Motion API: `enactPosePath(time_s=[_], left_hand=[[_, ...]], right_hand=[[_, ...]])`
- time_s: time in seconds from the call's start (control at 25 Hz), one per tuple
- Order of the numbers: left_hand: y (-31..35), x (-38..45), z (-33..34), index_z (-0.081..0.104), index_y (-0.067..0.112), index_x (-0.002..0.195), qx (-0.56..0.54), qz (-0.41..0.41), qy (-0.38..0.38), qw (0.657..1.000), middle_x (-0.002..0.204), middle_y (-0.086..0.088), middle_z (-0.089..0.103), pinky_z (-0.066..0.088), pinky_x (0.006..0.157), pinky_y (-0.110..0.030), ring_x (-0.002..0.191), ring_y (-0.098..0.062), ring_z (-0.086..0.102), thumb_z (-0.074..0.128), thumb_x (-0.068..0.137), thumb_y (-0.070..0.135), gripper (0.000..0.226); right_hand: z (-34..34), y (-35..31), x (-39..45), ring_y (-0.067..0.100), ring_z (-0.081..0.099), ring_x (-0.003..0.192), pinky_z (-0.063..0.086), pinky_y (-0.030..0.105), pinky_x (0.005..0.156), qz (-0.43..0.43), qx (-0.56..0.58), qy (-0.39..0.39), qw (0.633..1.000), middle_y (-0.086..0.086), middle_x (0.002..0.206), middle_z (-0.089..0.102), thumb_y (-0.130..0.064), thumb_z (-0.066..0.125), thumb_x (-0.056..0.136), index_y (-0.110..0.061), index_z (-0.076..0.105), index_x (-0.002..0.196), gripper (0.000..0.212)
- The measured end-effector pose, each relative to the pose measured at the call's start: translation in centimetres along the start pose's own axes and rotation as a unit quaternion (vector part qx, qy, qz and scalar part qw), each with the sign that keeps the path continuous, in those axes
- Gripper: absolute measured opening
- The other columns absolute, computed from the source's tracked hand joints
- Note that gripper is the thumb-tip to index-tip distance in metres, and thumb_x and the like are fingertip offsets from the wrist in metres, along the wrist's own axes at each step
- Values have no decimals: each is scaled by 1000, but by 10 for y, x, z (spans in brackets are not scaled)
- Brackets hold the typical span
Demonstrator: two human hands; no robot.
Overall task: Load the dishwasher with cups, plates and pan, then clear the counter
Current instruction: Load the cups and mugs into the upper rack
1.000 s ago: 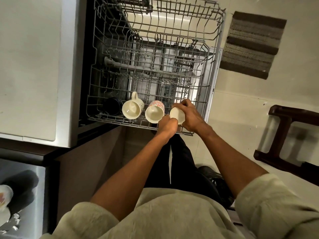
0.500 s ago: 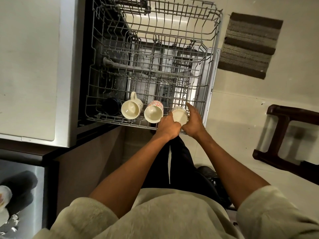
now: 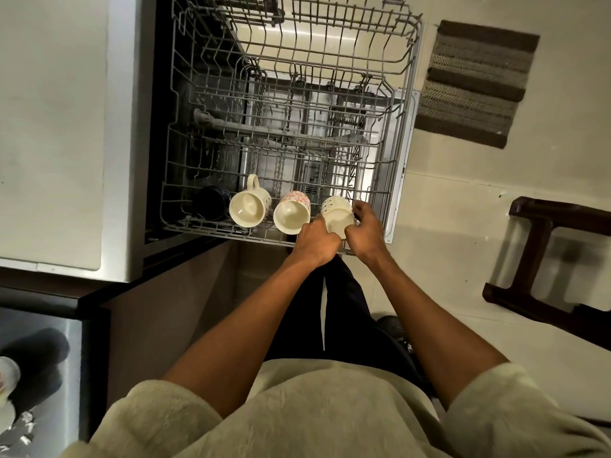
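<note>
A grey wire rack is pulled out of the dishwasher, its thin rods forming a grid with upright tines. Along its near edge four cups lie in a row, mouths facing the camera. From the left: a dark glossy cup, nearly lost in shadow; a cream cup with a looped handle pointing away and a faint pattern on its wall; a cup with red print; and a white cup with a pale dotted pattern, smooth and round-rimmed.

Both hands are at the white cup. The left hand grips its near left rim with curled fingers, knuckles toward the camera. The right hand holds its right side, thumb at the near rim and fingers bent round the far wall. The cup sits between the two hands, just right of the red-printed one, close to the rack's right corner.

Fuzzy, pale sleeves are pushed up the forearms. A striped woven mat lies on the pale floor to the right, with a dark wooden stool nearer.
</note>
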State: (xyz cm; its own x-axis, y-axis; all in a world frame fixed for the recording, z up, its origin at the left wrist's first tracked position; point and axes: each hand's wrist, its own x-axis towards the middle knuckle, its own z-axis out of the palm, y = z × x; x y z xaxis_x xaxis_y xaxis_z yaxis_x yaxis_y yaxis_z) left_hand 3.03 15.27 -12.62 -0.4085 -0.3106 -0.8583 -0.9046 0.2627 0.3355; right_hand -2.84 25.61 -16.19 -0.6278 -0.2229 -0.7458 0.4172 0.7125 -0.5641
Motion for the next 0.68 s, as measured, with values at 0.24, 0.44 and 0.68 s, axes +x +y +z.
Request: enactPosePath(time_s=[0.24, 0.44, 0.68], left_hand=[[2, -4, 4, 50, 8, 133, 14, 51, 23, 998, 114, -14, 66, 55, 84, -44, 103, -35, 63, 46, 68, 17, 66], [1, -3, -3, 59, 6, 117, 46, 29, -7, 999, 104, -15, 67, 44, 69, -34, 93, -34, 61, 53, 76, 14, 43], [-3, -8, 0, 45, 9, 140, 28, 70, 4, 997, 118, -15, 66, 53, 88, -43, 107, -35, 61, 48, 75, 17, 66]], right_hand=[[3, 10, -6, 21, 60, 121, 53, 36, 101, -7, 41, 1, 999, 8, 134, 63, 3, 51, 71, -9, 56, 141, 71], [0, -2, -4, 21, 48, 135, 41, 41, 114, -20, 9, -20, 1000, 7, 147, 52, 15, 46, 80, -8, 48, 148, 72], [0, -5, -13, 23, 58, 113, 51, 41, 101, -8, -23, -14, 1000, 9, 131, 61, -1, 52, 80, -11, 46, 149, 70]])
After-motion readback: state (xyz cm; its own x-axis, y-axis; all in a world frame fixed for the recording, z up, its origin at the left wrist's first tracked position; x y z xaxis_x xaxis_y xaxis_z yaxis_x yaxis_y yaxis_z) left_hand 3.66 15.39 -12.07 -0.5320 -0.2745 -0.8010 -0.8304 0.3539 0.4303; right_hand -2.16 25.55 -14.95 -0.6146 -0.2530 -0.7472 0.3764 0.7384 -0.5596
